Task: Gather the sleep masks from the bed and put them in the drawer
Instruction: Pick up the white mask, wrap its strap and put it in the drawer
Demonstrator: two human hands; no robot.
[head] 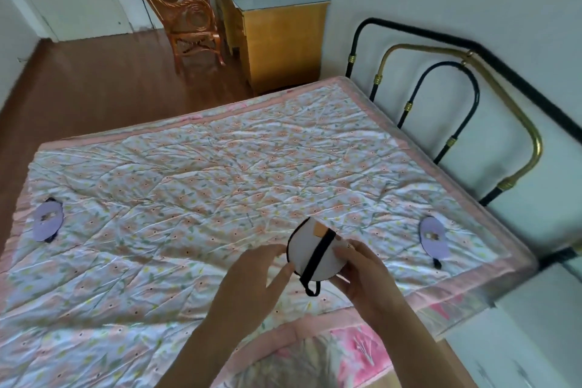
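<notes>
The bed [220, 167] carries a floral quilt whose middle lies bare; one purple sleep mask [47, 220] lies near the left edge and a second purple sleep mask [434, 238] lies near the right edge, close to the metal headboard [472, 94], with open wooden floor [94, 79] beyond the far edge. Above the near part of the quilt, both hands hold a white sleep mask [310, 250] with a black strap. The left hand [252, 287] pinches its left rim with nearly closed fingers [277, 274], and the right hand [368, 274] wraps curled fingers around its right rim.
</notes>
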